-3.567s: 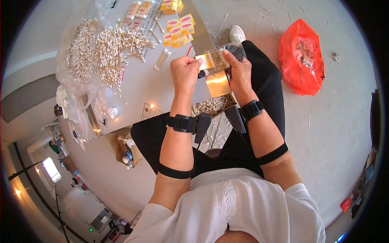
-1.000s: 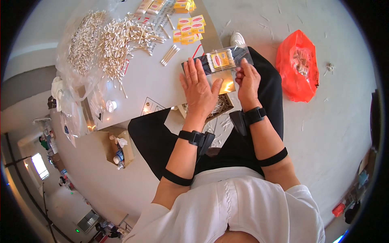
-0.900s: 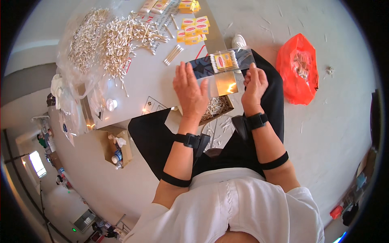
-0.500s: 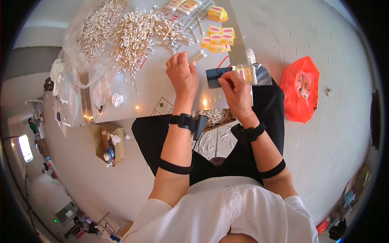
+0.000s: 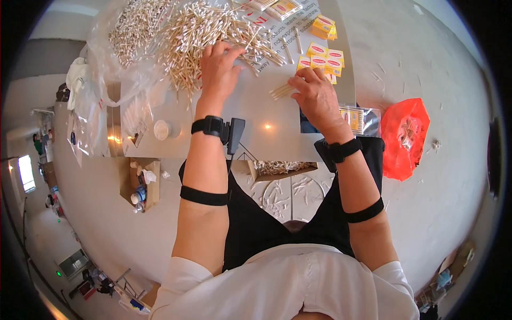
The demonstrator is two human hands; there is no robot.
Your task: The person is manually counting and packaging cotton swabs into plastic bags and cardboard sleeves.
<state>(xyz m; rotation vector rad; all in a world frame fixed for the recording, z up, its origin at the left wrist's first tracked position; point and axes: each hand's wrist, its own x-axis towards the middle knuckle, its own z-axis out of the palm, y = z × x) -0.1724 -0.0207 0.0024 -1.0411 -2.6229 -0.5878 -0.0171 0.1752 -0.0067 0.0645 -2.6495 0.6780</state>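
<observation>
1. Cotton swabs (image 5: 198, 26) lie heaped at upper left; left hand (image 5: 217, 77), fingers parted at their edge, should pinch lightly.
2. Right hand (image 5: 318, 101) curls at the swab row (image 5: 279, 92), upper centre; grip unclear; gentle pressure should keep it aligned.

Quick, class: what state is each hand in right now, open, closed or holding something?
Left hand: fingers bent at the swab pile; grip cannot be told.
Right hand: fingers curled at the small swab bundle; grip cannot be told.
</observation>
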